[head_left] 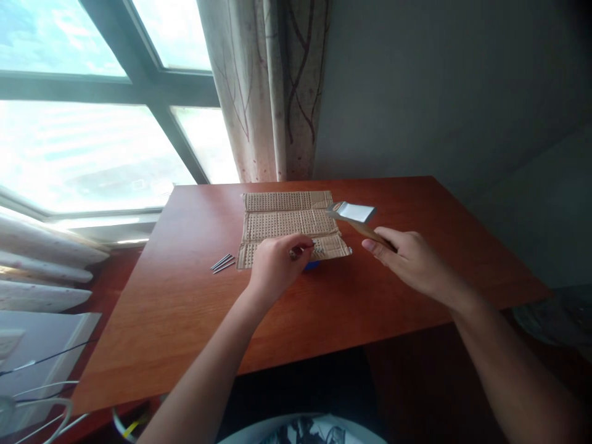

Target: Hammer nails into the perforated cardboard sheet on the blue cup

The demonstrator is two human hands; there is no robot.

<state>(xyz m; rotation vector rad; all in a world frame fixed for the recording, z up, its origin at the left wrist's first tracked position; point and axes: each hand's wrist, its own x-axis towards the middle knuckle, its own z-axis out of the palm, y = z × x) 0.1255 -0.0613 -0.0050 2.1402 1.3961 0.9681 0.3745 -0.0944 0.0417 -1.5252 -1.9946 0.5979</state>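
L hand [277,262] closed to a narrow pinch, fingertips gripping a thin nail [306,249] at the near edge of a sheet of cardboard [287,216]. The nail's tip is hidden by the fingers, so can't tell if it touches the sheet. R hand [411,262] is wrapped round the wooden handle of a hammer [355,213], thumb along the shaft. The steel head is raised just over the cardboard's far R corner, tilted, apart from the nail.

The cardboard lies flat mid-table, creased into three bands and covered w/ rows of small holes, its near R corner ragged. A small blue object [313,266] peeks out from under its near edge, just beside the L hand; too little shows to say what it is. A few loose nails [223,263] lie together on the wood just L of the sheet, near its near L corner.

All of it sits on a reddish-brown table [185,320]. Both forearms come in from the bottom of the shot. Behind the table's far edge hangs a pale curtain [272,92] w/ a dark branch print. A bright window [92,148] w/ dark frames sits to the L and a grey wall [439,92] to the R. White furniture and cables sit at lower L, partly cut off.
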